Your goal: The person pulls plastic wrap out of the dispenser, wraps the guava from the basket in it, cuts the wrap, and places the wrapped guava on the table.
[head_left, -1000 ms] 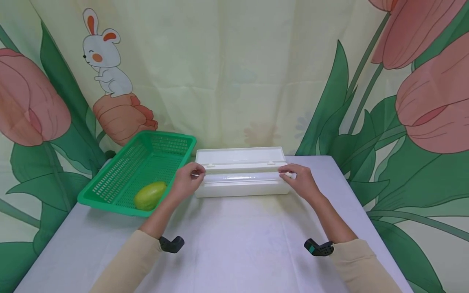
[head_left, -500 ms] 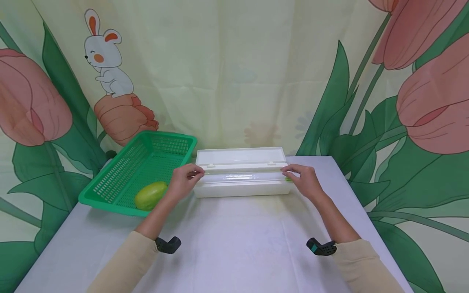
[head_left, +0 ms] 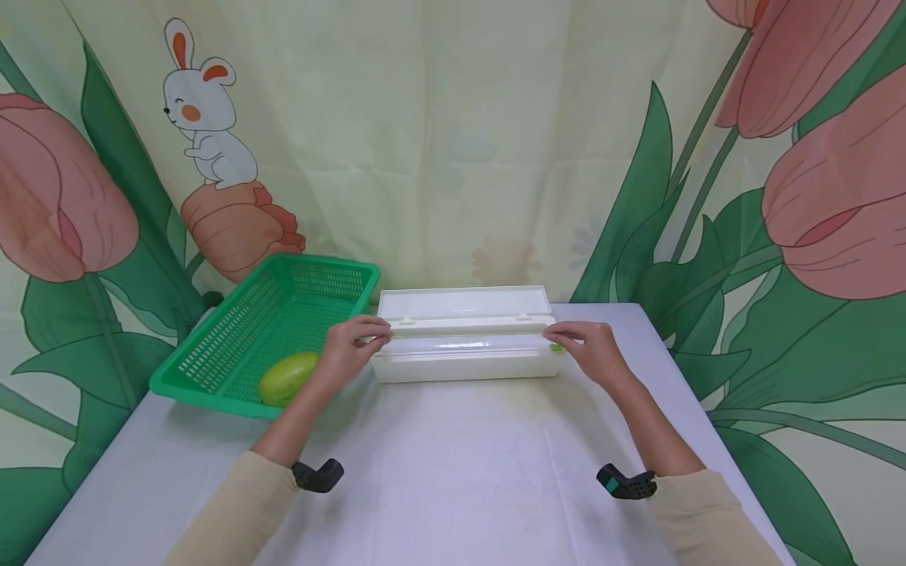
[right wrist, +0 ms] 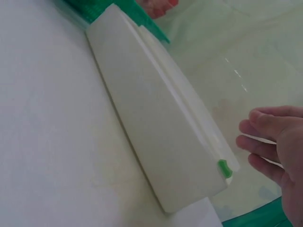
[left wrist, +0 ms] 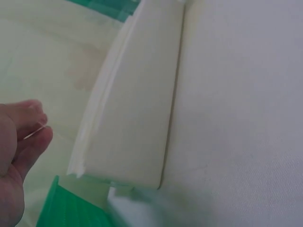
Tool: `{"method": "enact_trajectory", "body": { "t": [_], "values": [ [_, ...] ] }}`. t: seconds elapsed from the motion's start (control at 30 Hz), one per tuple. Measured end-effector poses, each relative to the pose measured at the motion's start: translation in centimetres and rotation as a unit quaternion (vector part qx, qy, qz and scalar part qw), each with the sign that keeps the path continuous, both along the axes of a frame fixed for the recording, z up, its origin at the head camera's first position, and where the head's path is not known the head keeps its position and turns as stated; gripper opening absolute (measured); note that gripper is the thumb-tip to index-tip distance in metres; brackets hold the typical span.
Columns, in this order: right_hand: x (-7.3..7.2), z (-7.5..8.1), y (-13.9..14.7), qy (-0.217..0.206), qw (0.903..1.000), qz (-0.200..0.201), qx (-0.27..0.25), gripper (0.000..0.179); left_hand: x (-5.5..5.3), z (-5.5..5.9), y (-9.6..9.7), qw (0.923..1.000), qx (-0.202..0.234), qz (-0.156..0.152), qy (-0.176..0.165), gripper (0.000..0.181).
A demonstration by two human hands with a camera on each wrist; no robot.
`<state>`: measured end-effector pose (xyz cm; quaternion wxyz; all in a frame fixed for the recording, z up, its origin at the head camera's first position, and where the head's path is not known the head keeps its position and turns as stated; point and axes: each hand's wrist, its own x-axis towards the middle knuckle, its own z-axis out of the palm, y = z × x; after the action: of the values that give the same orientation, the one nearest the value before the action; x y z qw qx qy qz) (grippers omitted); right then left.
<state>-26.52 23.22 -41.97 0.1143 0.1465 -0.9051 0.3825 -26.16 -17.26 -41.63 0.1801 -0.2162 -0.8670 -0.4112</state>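
A white cling film dispenser (head_left: 463, 368) lies on the table with its lid (head_left: 463, 300) raised at the back. Clear cling film (head_left: 460, 343) shows inside it. Just above the left end, my left hand (head_left: 351, 346) has thumb and fingertips together, pinching what looks like the film's edge; a thin bright line shows between them in the left wrist view. At the opposite end, my right hand (head_left: 586, 346) pinches similarly, thumb against index finger, other fingers apart in the right wrist view. The film is nearly invisible. Below the right hand sits a green slider (right wrist: 225, 168).
Left of the dispenser stands a green plastic basket (head_left: 212, 369), close to my left forearm. A yellow-green fruit (head_left: 286, 379) lies in its near corner. A white cloth covers the table (head_left: 460, 472). Behind it hangs a printed curtain (head_left: 488, 157).
Both hands have moved slightly outward, the left one to the left and the right one a little to the right. The green slider has come into view by my right hand.
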Motion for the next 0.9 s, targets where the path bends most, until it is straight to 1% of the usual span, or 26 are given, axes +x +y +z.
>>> {"method": "enact_trajectory", "body": {
  "t": [0.1,0.3,0.43,0.6,0.8,0.9],
  "values": [
    [0.1,0.1,0.1,0.005,1.0,0.005,-0.002,0.019,0.2,0.0,-0.2,0.9999,-0.002,0.001,0.01,0.011],
    [0.4,0.6,0.1,0.009,0.9999,0.013,-0.006,0.019,0.6,0.2,-0.6,1.0,0.003,-0.001,-0.002,0.012],
    [0.6,0.9,0.1,0.001,0.9999,0.011,-0.007,0.021,0.7,0.4,-0.8,0.9999,0.007,-0.009,0.009,0.012],
    [0.8,1.2,0.3,-0.006,0.9999,0.006,0.007,0.022,0.9,0.6,-0.9,0.9996,0.013,-0.013,0.02,0.011],
    [1.3,1.5,0.7,0.002,1.0,0.002,0.007,0.021,1.1,0.8,-0.9,0.9993,0.005,-0.024,0.028,0.011],
    [1.4,1.6,0.7,0.008,0.9999,0.008,0.007,0.021,1.3,1.1,-0.9,0.9992,0.005,-0.024,0.031,0.011]
  ]
}}
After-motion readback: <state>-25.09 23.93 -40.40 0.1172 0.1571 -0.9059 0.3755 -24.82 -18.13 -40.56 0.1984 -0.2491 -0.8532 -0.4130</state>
